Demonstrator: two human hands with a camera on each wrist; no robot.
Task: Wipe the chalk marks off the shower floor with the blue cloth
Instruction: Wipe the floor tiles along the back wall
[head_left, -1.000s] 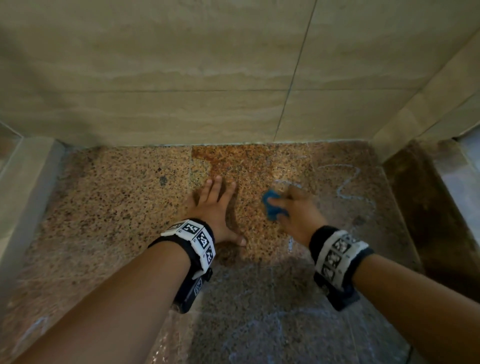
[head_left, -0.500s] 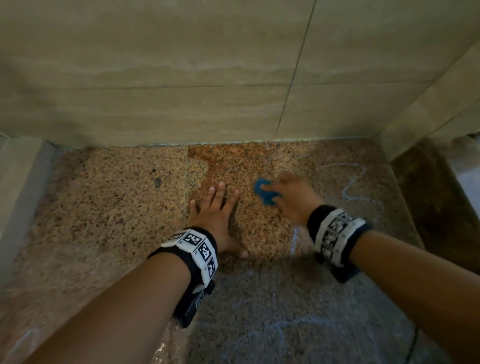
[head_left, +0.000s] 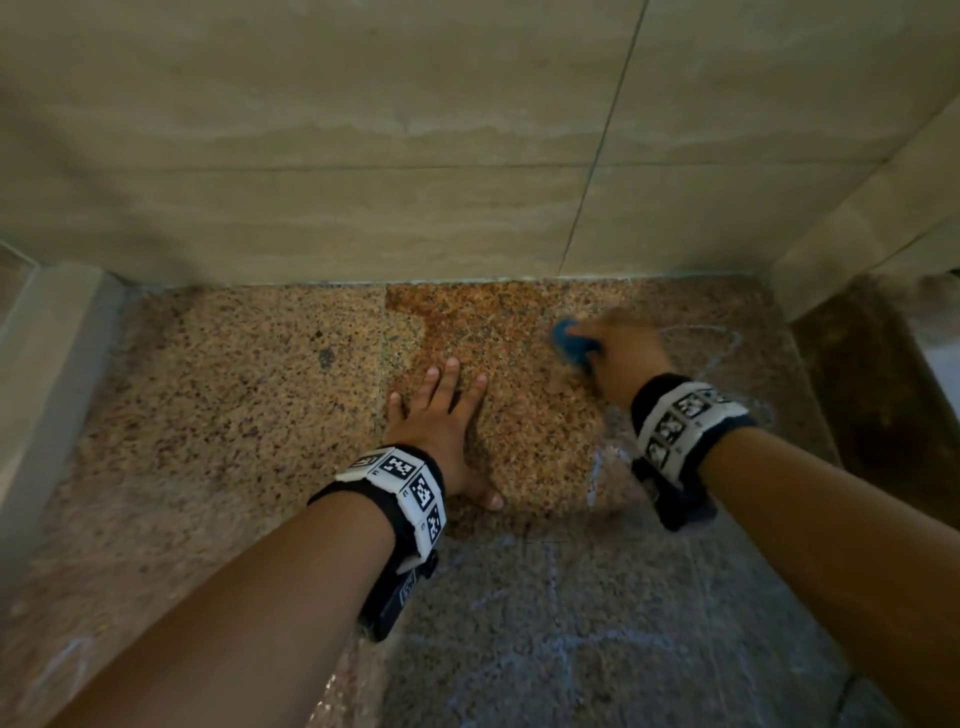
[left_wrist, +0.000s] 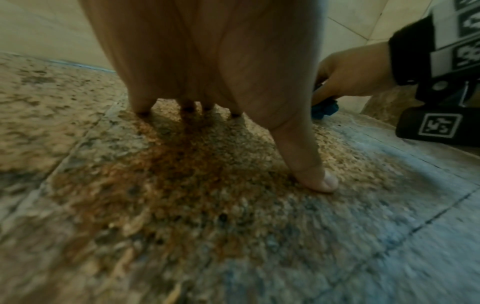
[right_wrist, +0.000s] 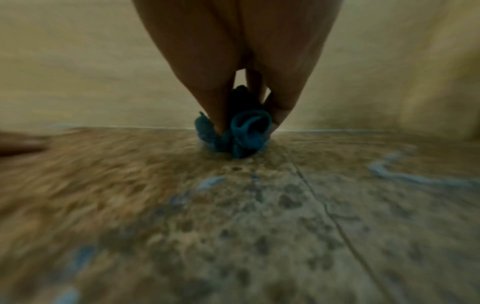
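— What does the cloth look like in your grip?

— The blue cloth (right_wrist: 249, 133) is a small, bunched wad, teal-blue, with one rolled fold curling out in a loop between my fingertips. My right hand (head_left: 621, 348) has it pinched, thumb on one side and fingers on the other, and its underside is pressed on the shower floor (head_left: 234, 395). Only a bit of it pokes out past my fingers, toward the left.

— And where is it sitting?

— Under my right fingertips, close to the base of the back wall (head_left: 363, 156), at the edge of a rusty orange stain (head_left: 467, 317) in the speckled stone.

— Chalk marks?

— A pale blue chalk squiggle (right_wrist: 405, 174) runs to the right of my right fingers, and a short chalk streak (head_left: 595, 473) lies nearer me, below that wrist. Fainter chalk lines (head_left: 556, 597) cross the darker floor toward me. The wrist views are blurred, so I cannot tell finer detail.

— Your other hand?

— My left hand (head_left: 441, 415) lies flat on the stone, fingers straight and spread, thumb out to the right, holding nothing. It is left of the cloth and apart from it. Both wrists wear black bands with white coded tags (head_left: 410, 483).
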